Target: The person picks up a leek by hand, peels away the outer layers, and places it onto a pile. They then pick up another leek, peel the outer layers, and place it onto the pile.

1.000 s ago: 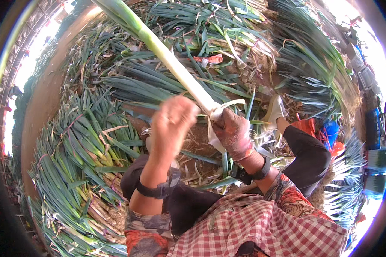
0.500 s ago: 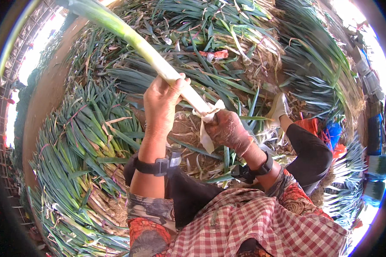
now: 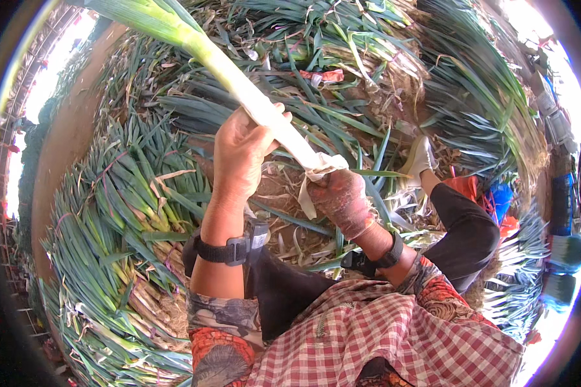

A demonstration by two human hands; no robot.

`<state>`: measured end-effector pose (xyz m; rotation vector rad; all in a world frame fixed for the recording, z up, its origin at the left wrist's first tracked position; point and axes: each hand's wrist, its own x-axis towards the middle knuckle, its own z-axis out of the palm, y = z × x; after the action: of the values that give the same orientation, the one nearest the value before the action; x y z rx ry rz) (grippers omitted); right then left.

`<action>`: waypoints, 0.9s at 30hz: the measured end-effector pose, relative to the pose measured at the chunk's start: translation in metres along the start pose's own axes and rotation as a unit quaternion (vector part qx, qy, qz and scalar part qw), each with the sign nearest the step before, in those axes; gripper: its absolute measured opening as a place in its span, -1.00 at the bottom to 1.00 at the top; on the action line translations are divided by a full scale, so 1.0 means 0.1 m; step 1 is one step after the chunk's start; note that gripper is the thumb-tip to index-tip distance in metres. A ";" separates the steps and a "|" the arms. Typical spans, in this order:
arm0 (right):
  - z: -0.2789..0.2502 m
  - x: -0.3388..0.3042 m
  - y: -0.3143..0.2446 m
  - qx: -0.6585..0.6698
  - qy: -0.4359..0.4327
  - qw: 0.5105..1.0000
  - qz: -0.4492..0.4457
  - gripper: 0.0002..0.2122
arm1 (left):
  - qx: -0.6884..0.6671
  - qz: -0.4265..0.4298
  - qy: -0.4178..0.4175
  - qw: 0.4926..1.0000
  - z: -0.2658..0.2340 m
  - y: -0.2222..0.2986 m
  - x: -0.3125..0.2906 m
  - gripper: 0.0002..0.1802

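Note:
A long leek (image 3: 239,87) slants from the upper left, green at the leafy top and white toward the lower end. My left hand (image 3: 242,145) has its thumb and fingers around the white shaft. At the lower end, my right hand (image 3: 339,200) is closed in a fist and seems to wear a thin, soiled glove. Pale outer skin (image 3: 323,166) bunches around the shaft just above that fist, and a loose strip of it hangs beside the fingers. The root end is hidden inside the right hand.
Bundled leeks (image 3: 119,206) are heaped at the left, with more piles (image 3: 478,77) at the upper right and lower right (image 3: 513,277). Peelings litter the soil before me. An orange scrap (image 3: 329,76) and a blue bag (image 3: 502,200) lie among them. My shoe (image 3: 421,156) rests at right.
My right fist has shifted slightly down and turned at the wrist. The leek's shaft and leafy top have swung a little right, and my left forearm has moved slightly left.

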<state>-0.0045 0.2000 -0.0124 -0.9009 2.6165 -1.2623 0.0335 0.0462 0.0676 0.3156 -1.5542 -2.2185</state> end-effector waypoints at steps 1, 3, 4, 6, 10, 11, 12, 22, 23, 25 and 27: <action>0.02 0.00 0.01 0.000 -0.001 1.000 0.000 -0.78 | 0.000 0.000 0.001 1.000 0.01 0.00 -0.01 -0.61; 0.03 -0.01 0.02 0.001 0.010 1.000 0.008 -0.80 | -0.026 -0.016 0.035 0.999 0.02 -0.01 -0.02 -0.61; 0.03 -0.01 -0.01 0.002 0.009 1.000 0.007 -0.80 | -0.025 -0.016 0.036 0.999 -0.02 -0.03 -0.01 -0.61; -0.03 0.04 -0.09 -0.063 -0.003 0.997 0.035 -0.81 | -0.104 -0.098 0.041 0.989 -0.12 -0.13 0.01 -0.59; -0.20 0.21 -0.09 0.051 0.143 0.986 -0.076 -0.87 | 0.208 -0.212 -0.026 0.955 -0.11 -0.37 -0.12 -0.60; -0.22 0.24 -0.07 0.020 0.112 0.993 -0.042 -0.83 | 0.250 -0.232 -0.076 0.937 -0.19 -0.45 -0.14 -0.57; -0.24 0.25 -0.06 -0.010 0.080 0.997 -0.008 -0.77 | 0.290 -0.250 -0.126 0.915 -0.27 -0.51 -0.15 -0.52; -0.11 0.15 -0.03 0.104 -0.061 0.990 -0.079 -0.72 | -0.157 0.088 -0.059 0.982 0.08 0.09 0.14 -0.62; -0.07 0.19 -0.05 0.136 -0.059 0.987 -0.067 -0.74 | -0.118 0.123 0.001 0.985 0.02 0.02 0.19 -0.70; -0.10 0.26 -0.13 0.052 0.005 0.997 -0.059 -0.67 | -0.086 0.165 0.112 0.976 0.00 -0.03 0.25 -0.85; -0.17 0.26 -0.23 -0.088 0.086 0.986 -0.110 -0.59 | -0.088 0.165 0.140 0.972 -0.03 -0.08 0.28 -0.84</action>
<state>-0.0205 0.1862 0.0198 -1.1900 2.8660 -1.2214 0.0083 0.0331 0.0599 0.2811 -1.1593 -1.9384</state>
